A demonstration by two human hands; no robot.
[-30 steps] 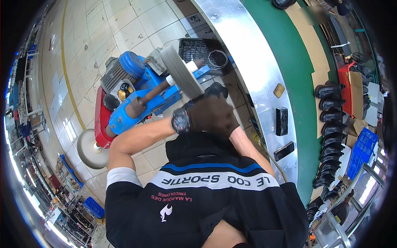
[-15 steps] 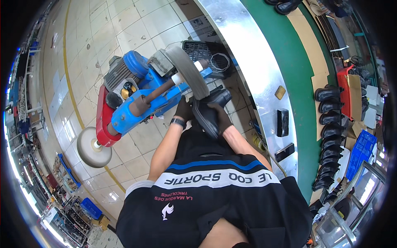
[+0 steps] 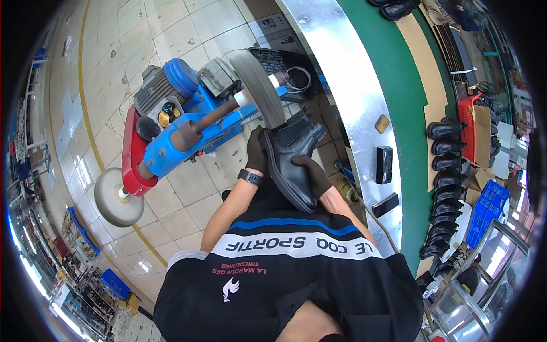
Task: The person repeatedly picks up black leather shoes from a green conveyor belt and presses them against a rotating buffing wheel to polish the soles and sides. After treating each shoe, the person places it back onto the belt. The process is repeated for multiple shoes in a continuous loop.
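Black leather ankle boot [image 3: 293, 157] held against the grey buffing wheel [image 3: 259, 88].
2 gloved hands, left hand [image 3: 256, 153] and right hand [image 3: 316, 176], each grip closed around it, wheel just above.

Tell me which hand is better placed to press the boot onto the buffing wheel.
Left, probably. The left hand grips the black boot at the end nearest the grey wheel; the right hand supports the side farther from it.

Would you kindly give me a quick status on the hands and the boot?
Left hand and right hand, both gloved, grip black boot. Boot at grey buffing wheel; contact unclear. Nothing between them.
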